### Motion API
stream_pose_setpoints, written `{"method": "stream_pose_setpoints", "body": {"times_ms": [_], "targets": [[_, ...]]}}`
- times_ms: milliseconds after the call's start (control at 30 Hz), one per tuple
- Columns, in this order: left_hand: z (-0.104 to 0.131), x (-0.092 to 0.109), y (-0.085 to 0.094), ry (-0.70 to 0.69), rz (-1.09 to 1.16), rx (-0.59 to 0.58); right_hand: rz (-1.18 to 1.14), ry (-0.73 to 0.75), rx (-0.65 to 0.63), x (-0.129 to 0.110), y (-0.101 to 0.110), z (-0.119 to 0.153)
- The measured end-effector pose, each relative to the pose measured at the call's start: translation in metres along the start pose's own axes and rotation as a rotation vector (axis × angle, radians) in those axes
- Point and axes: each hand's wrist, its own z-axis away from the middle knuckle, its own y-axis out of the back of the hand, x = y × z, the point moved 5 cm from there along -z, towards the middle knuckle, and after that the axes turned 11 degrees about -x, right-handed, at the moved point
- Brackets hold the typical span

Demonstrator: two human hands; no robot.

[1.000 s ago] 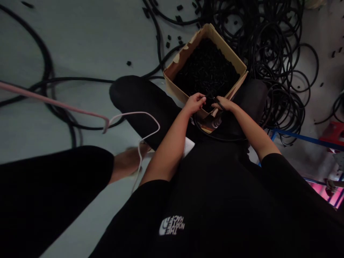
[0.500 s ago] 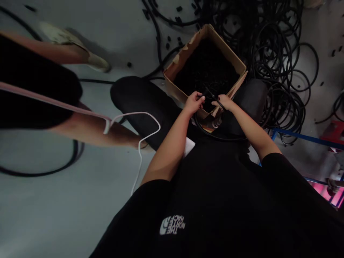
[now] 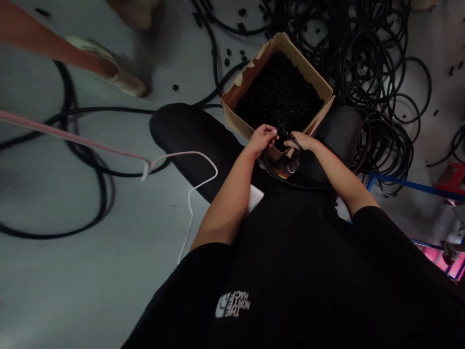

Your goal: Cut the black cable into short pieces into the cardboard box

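1. Risk, loss of grip: the black cable (image 3: 286,182) is thin and springy. I judge that a slack pinch would let its end flick away from the fingers and drop into the cardboard box (image 3: 240,121) just beyond them, where it would be hard to find among the small black pieces (image 3: 279,94).
2. Risk, snagging: the cable runs in a loop from the fingers back under both wrists to the lap. A pull on either end could catch that loop on the near corner of the box and tip or drag it.
3. Risk, passing traffic: another person's foot (image 3: 119,82) is on the floor well to the left of the fingers, among loose hoses (image 3: 87,160). A step on a trailing line could tug the work.
4. Left hand (image 3: 262,140): fingers curled together, tips pinched on the cable end at the near rim of the box.
5. Right hand (image 3: 303,142): fingers closed round the same cable, just beside the left fingertips. A short black length sticks up between the two hands; whether it is a separate piece cannot be told.
6. Beyond and to the right of the fingers lies a heap of coiled black hose (image 3: 366,72).
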Motion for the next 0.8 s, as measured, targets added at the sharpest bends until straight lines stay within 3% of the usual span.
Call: {"method": "stream_pose_setpoints", "body": {"times_ms": [100,267,400,800], "targets": [[0.003,0.002,-0.003,-0.007,0.029,-0.025,-0.021,-0.035,0.054,0.002,0.002,0.001],[0.002,0.005,-0.002,-0.026,0.016,0.040,-0.023,-0.131,0.216,0.006,0.013,0.005],[0.001,0.004,0.003,-0.026,-0.017,0.117,-0.005,-0.149,0.231,0.005,0.016,0.005],[-0.002,0.001,0.006,-0.032,-0.085,0.123,0.042,-0.151,0.220,0.010,0.012,-0.001]]}}
